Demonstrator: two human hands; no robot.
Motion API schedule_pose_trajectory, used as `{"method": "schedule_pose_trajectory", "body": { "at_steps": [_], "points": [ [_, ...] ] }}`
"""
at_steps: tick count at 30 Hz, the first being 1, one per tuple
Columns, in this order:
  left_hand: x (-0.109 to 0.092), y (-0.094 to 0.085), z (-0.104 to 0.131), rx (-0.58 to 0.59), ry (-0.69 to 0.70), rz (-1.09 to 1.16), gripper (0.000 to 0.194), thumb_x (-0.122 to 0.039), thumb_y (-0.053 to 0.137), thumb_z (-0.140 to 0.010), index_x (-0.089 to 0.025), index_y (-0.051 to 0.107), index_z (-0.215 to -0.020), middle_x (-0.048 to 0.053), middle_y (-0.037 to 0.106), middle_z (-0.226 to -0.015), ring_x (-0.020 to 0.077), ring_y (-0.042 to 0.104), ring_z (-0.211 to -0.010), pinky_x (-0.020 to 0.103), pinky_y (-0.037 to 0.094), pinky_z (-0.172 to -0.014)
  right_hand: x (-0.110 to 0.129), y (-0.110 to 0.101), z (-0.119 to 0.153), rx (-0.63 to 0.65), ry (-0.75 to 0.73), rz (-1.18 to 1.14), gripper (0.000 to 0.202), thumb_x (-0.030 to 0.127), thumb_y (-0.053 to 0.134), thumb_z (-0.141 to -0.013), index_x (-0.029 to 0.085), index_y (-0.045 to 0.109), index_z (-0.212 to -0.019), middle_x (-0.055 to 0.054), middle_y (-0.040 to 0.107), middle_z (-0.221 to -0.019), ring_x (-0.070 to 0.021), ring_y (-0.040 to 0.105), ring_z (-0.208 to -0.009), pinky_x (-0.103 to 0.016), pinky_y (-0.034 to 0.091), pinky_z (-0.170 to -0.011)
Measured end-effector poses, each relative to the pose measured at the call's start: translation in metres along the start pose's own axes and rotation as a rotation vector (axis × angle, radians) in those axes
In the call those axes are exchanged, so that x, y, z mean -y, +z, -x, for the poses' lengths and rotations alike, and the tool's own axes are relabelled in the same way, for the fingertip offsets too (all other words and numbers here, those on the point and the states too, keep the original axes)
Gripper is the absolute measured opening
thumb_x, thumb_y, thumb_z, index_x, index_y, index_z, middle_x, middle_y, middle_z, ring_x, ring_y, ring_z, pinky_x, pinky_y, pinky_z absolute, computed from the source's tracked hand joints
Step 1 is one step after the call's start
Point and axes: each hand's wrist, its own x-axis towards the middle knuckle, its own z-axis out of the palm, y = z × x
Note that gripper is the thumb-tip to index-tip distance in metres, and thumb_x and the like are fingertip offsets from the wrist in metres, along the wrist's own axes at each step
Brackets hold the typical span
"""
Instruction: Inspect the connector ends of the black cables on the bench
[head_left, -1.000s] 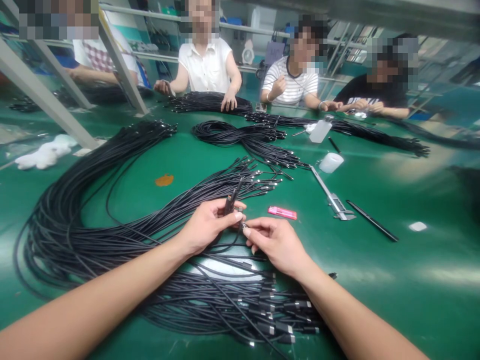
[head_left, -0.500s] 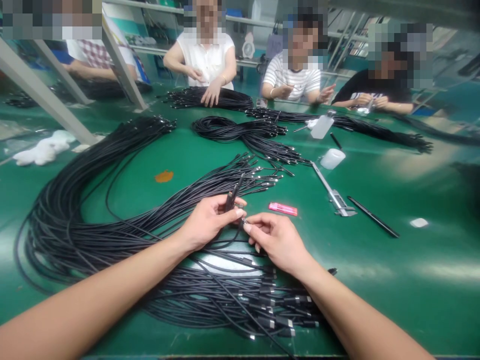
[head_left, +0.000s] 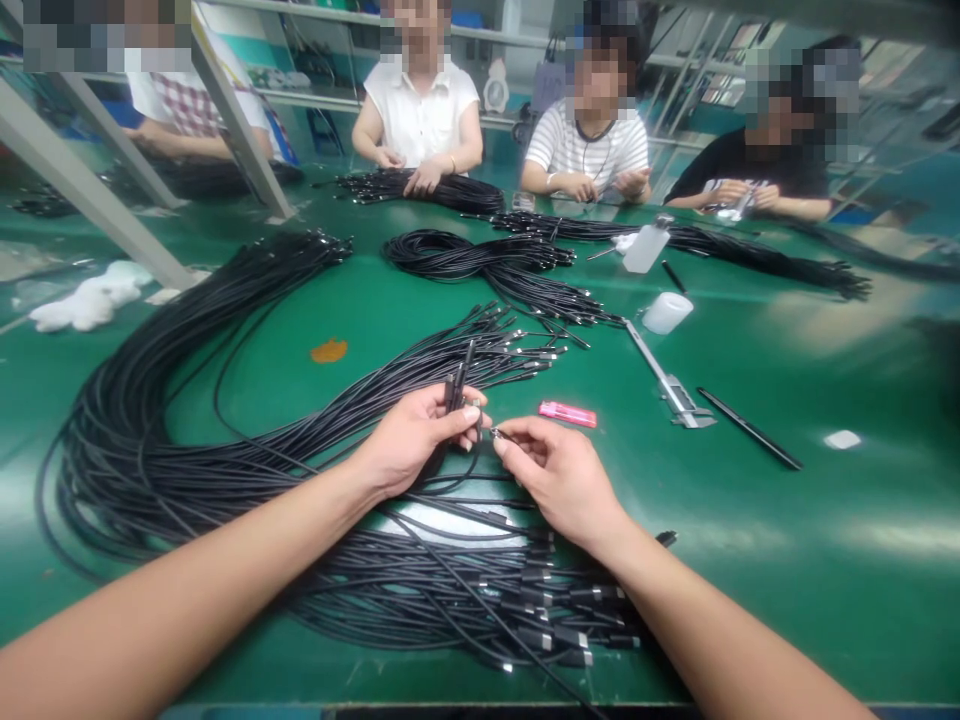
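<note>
My left hand (head_left: 409, 440) is closed around several black cable ends (head_left: 459, 385), which point up between thumb and fingers. To its right, my right hand (head_left: 562, 475) pinches a small shiny metal piece (head_left: 496, 433), too small to name, close to the left fingertips. Below both hands lies a bundle of black USB cables (head_left: 420, 600), with the metal plugs toward the right. The bundle's long loop (head_left: 112, 430) curves round on the left. More cable ends (head_left: 517, 350) fan out just beyond my hands.
A pink lighter (head_left: 568, 414), a caliper (head_left: 671, 385), a black pen (head_left: 750, 428) and a white jar (head_left: 667, 313) lie right of my hands. Farther back are a clear bottle (head_left: 646, 247) and a coiled cable bundle (head_left: 442, 256). Several co-workers sit across the green table (head_left: 825, 550).
My right hand has drawn slightly away from the left, still pinching the small metal piece. The cable ends in my left hand stand more upright. Across the table, co-workers' hands have shifted.
</note>
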Motion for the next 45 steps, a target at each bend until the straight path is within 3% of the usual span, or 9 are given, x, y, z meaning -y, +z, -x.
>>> {"method": "schedule_pose_trajectory", "body": {
  "at_steps": [7,16,45],
  "points": [
    [0.0015,-0.0017,-0.0005,0.045,0.007,0.026,0.031,-0.027,0.079,-0.077,-0.013,0.062,-0.1,0.005,0.072,-0.085,0.011,0.062,-0.065,0.023,0.049,-0.062,0.0035,0.0016,0.0049,-0.056,-0.171,0.201,0.014,0.021,0.06,-0.088,0.018,0.071,-0.096,-0.003,0.067,-0.077,-0.0152,0.058,-0.066,-0.027,0.046,-0.064],
    [0.0008,-0.0009,-0.0007,0.075,0.021,0.014,0.029,-0.027,0.078,-0.079,-0.013,0.061,-0.098,0.004,0.07,-0.084,0.0108,0.062,-0.065,0.023,0.048,-0.062,0.0018,0.0019,0.0057,-0.077,-0.274,0.247,0.016,0.017,0.06,-0.089,0.014,0.071,-0.1,-0.003,0.063,-0.075,-0.015,0.057,-0.066,-0.028,0.046,-0.064],
    [-0.0022,0.0027,0.0003,0.029,0.043,-0.073,0.028,-0.027,0.081,-0.075,-0.013,0.065,-0.094,0.004,0.071,-0.085,0.012,0.062,-0.07,0.024,0.05,-0.066,-0.0006,0.0031,0.0063,-0.097,-0.237,0.255,0.014,0.017,0.063,-0.086,0.018,0.074,-0.095,-0.001,0.063,-0.071,-0.0131,0.057,-0.062,-0.025,0.045,-0.061]
  ]
}}
